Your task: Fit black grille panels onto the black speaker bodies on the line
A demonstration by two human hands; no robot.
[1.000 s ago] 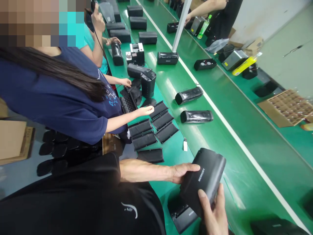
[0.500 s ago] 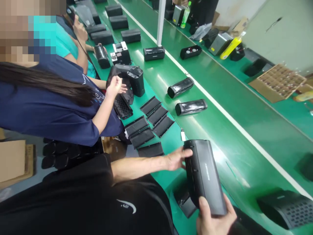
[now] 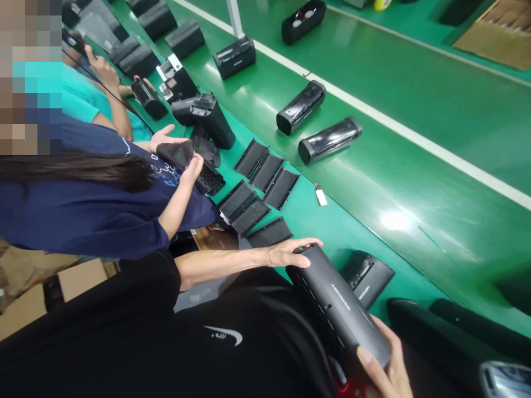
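Your left fingers (image 3: 302, 262) hold the black case (image 3: 346, 309) by 1 end, thumb over its edge, and your right fingers (image 3: 367, 358) grip it at the opposite end; neither set is free. The case is right between your hands, its long axis running from your left hand down to your right in view, with the pale lettering strung along that same line. Each hand is nearer its own end, so neither is closer to the middle.

Just past the case, on the side away from your black shirt (image 3: 249, 326), another lettered case (image 3: 369, 282) lies on the counter (image 3: 305, 221), partly hidden by it. Off the case's left-hand end are 6 flat black panels (image 3: 266, 171), nearer your left hand than your right. Farther out, beyond a white tag (image 3: 321, 197), 2 glossy cases (image 3: 329, 140) point across the held case's axis
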